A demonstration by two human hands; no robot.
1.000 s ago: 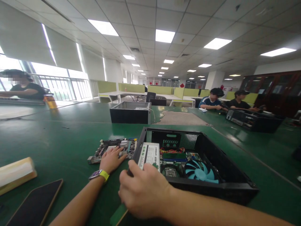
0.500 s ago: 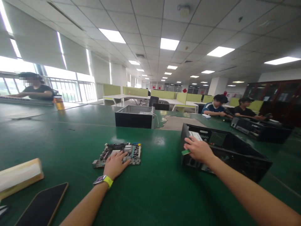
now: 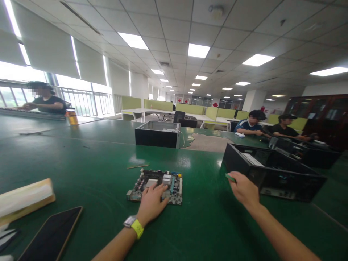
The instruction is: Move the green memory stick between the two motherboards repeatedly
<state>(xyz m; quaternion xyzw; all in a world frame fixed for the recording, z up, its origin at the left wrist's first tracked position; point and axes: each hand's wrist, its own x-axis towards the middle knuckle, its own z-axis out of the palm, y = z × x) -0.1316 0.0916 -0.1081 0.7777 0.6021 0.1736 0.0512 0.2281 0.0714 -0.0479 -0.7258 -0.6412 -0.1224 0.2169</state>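
Note:
My left hand lies with fingers spread over the near part of a motherboard, which rests flat on the green table. A yellow-banded watch is on that wrist. My right hand is closed around a small green strip that looks like a memory stick; most of it is hidden in the fingers. Just behind and to the right of this hand stands an open black computer case, lying on its side with a silvery part inside.
A thin stick lies behind the motherboard. Farther back stands another case. At the left are a phone-like dark slab and a pale yellow block. People sit at the far left and far right, with another black case at right.
The motherboard has slid right under my left hand, and a thin stick now shows behind it. My right hand has drawn back from the case with the green strip; the case sits farther right.

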